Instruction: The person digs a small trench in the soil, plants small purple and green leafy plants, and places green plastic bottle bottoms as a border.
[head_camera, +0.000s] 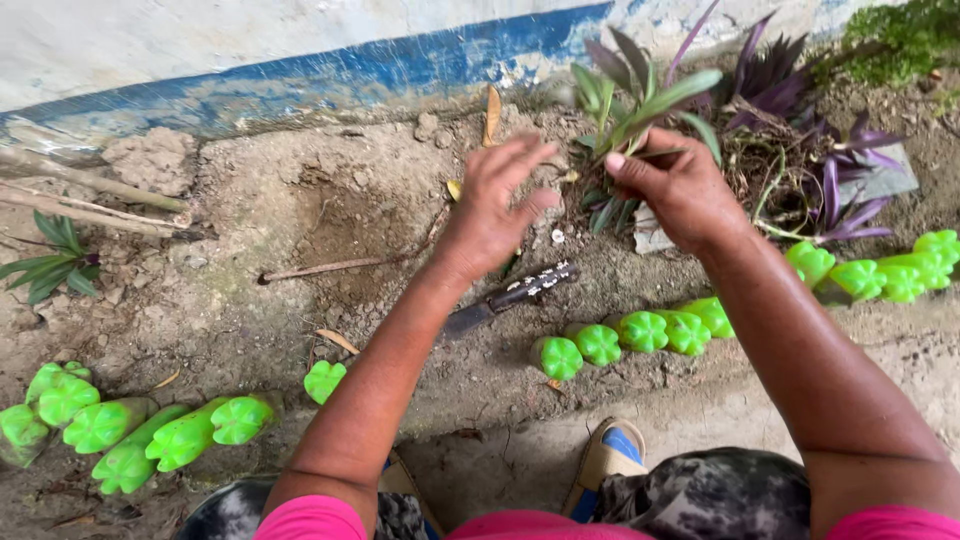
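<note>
My right hand (680, 188) grips the stem of a green and purple leafy plant cutting (628, 100), holding it upright over the bare soil. My left hand (497, 205) hovers just left of it with fingers spread, holding nothing, close to the base of the cutting. A knife with a dark patterned handle (515, 293) lies on the soil below my left wrist. A clump of purple-leaved plants with tangled roots (790, 150) lies to the right of my right hand.
Green-painted upturned bottles (640, 332) edge the bed along the near side, with more at lower left (130, 430). A white and blue wall (300, 70) backs the bed. A small green plant (55, 262) grows at left. My sandalled foot (610, 455) is below.
</note>
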